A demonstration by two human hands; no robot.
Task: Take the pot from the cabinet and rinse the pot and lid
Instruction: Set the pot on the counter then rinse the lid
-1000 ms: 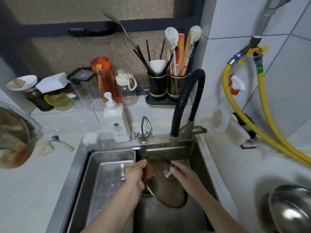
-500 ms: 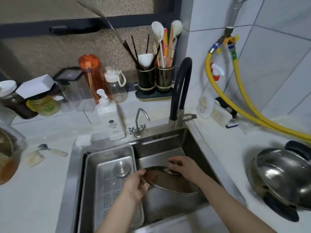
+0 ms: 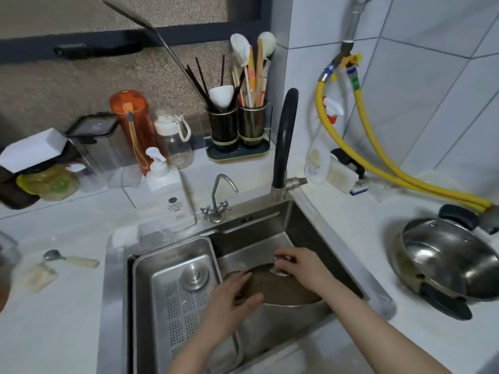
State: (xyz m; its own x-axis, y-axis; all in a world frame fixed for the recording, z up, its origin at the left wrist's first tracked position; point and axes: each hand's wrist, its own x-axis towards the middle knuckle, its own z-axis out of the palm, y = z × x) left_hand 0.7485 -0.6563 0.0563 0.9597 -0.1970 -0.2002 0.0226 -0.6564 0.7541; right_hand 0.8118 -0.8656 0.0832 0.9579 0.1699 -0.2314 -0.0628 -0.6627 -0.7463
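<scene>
A steel pot [image 3: 283,317] stands in the sink [image 3: 305,225] with its glass lid [image 3: 278,288] lying flat on top. My right hand [image 3: 299,263] grips the lid's metal knob [image 3: 279,269]. My left hand [image 3: 232,300] rests on the lid's left rim, fingers curled over the edge beside the pot's handle. No water runs from the black faucet [image 3: 283,141] above.
A perforated steel drain tray [image 3: 162,292] fills the sink's left half. A steel wok [image 3: 448,260] with black handles sits on the counter at right. Soap bottle [image 3: 172,195], small tap [image 3: 218,201], utensil holders [image 3: 237,130] and yellow hoses [image 3: 391,168] line the back.
The lid went from tilted upright in the sink to lying flat on the pot. My view shifted, bringing the wok on the right fully into sight.
</scene>
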